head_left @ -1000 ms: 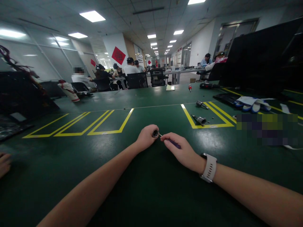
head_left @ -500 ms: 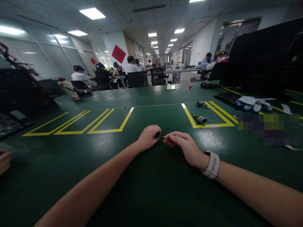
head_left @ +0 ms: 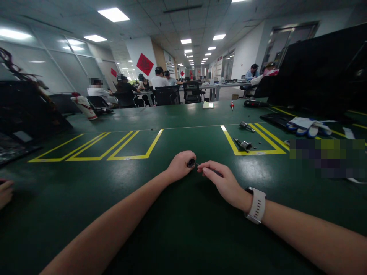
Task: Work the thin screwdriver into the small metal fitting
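Note:
My left hand [head_left: 181,165] is closed around a round, hollow metal part [head_left: 191,163], whose dark open end faces right; the rest of it is hidden in the fist. In my right hand [head_left: 220,177] is a slim dark tool [head_left: 217,172], pinched between thumb and fingers. Its thin tip points left and reaches the rim of the part's opening; whether it goes inside I cannot tell. Beyond my right hand, two metal parts with narrow shafts, a nearer one [head_left: 244,145] and a farther one [head_left: 247,126], lie by the yellow-taped outline [head_left: 258,152].
The green table [head_left: 129,206] bears several yellow tape outlines. To the right are gloves [head_left: 308,126], a black monitor [head_left: 318,72] and a power drill [head_left: 255,103]. A red-handled tool [head_left: 232,105] lies farther back. Another person's hand [head_left: 5,193] is at the left edge.
My right hand has turned slightly, so the slim tool's dark handle now shows above the palm. My left hand still holds the hollow part in nearly the same place.

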`<state>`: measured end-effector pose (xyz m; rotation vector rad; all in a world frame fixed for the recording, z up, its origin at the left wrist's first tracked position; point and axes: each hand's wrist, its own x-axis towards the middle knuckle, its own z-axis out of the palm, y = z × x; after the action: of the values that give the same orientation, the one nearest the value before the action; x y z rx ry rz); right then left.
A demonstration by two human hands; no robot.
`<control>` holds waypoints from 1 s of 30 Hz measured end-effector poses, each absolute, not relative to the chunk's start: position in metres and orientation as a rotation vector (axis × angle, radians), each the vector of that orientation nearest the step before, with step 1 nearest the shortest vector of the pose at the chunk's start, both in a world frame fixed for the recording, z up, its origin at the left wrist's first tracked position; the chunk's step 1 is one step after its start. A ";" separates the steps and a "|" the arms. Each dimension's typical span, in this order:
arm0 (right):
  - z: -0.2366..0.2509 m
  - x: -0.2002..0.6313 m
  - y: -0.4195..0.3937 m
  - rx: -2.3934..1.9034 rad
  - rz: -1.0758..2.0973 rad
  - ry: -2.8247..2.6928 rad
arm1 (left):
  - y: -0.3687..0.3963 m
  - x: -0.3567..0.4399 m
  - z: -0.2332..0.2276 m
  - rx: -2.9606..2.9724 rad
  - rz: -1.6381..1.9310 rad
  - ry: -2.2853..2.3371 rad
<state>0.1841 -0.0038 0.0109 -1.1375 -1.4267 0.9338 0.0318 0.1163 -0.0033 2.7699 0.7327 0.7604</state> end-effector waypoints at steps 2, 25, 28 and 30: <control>0.011 0.186 -0.001 -1.112 1.037 -1.341 | 0.116 0.031 -0.004 2.782 0.759 0.721; 0.009 0.191 0.004 -1.058 1.184 -1.218 | 0.114 0.031 -0.002 2.900 0.666 0.754; 0.007 0.196 0.008 -0.994 1.324 -1.055 | 0.116 0.030 -0.003 2.852 0.696 0.716; 0.006 0.198 0.010 -0.967 1.365 -1.009 | 0.117 0.031 -0.003 2.798 0.731 0.697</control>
<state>0.1981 0.0097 0.0058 -0.9669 -1.0092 1.3647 0.0306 0.1171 -0.0034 2.7984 0.6970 0.7311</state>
